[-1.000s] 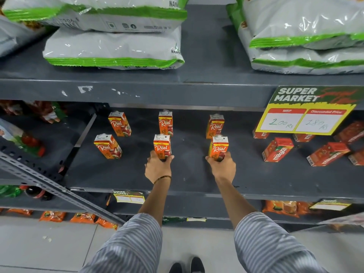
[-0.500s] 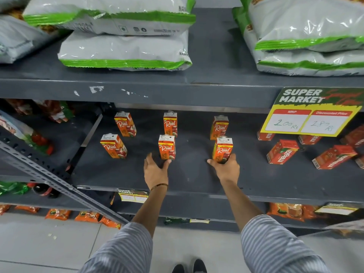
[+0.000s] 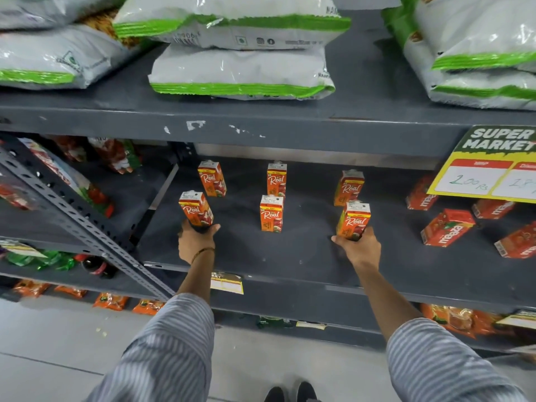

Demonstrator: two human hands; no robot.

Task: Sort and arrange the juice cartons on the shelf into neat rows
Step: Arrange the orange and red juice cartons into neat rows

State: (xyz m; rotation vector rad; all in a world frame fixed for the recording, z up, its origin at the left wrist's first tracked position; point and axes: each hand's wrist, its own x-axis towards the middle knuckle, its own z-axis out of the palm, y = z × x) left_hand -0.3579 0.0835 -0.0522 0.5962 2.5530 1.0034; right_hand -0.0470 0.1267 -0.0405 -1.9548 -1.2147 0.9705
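Several orange "Real" juice cartons stand upright in two rows on the dark grey shelf [image 3: 290, 256]. My left hand [image 3: 195, 242] is closed around the base of the front left carton [image 3: 195, 208]. My right hand [image 3: 358, 247] grips the base of the front right carton [image 3: 354, 219]. The front middle carton [image 3: 271, 213] stands free between them. Behind are three more: back left carton [image 3: 211, 179], back middle carton [image 3: 276, 178], back right carton [image 3: 348, 187].
Red "Maaza" cartons [image 3: 448, 227] lie tumbled on the right of the same shelf. A yellow price sign [image 3: 487, 172] hangs from the shelf above, which holds white-and-green bags [image 3: 240, 71]. A slanted perforated metal bar [image 3: 75, 219] crosses at the left.
My left hand has let go of the front middle carton and moved left to the front left carton. My right hand has stayed on the front right carton. The view has shifted.
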